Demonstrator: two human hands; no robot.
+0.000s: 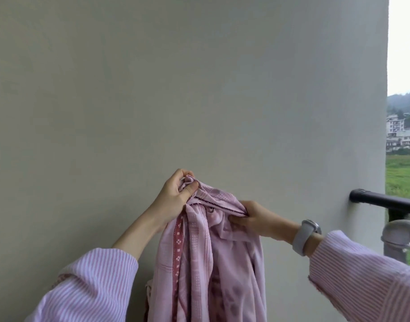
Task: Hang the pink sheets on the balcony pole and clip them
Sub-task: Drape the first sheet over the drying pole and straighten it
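Gripping one pink sheet (pixel 206 252): left hand (pixel 176 196) pinches edge; right hand (pixel 250 217) clutches fold.

The pink sheet (pixel 206 263) hangs bunched in the lower centre of the frame, a pale pink fabric with faint white dotted patterning and a darker red band of white diamonds running down its left folds. Its top edge, trimmed with a thin dark stitched line, stretches roughly level at mid-frame, and the rest drops in long vertical folds past the bottom edge.
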